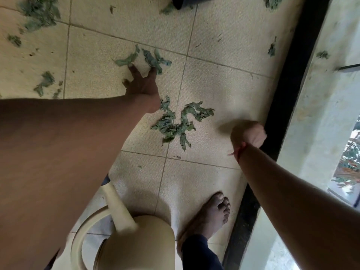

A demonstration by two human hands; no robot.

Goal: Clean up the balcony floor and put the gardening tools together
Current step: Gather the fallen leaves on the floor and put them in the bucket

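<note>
Tiled floor (214,78): left hand (143,84) lays splayed fingers on leaves (153,59) at twelve o'clock; right hand (248,133), a blurred fist at three o'clock, hides whatever it may hold.

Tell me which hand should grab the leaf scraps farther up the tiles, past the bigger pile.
Left hand: its spread fingers touch those leaf scraps, while the right hand is a fist beside the black strip, farther away.

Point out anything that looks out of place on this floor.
Torn green leaves litter the tiled floor, where loose plant debris does not belong. One clump lies mid-floor. A smaller bunch lies where the left hand reaches. More scraps are scattered at top left, and one is on the ledge at right.
</note>
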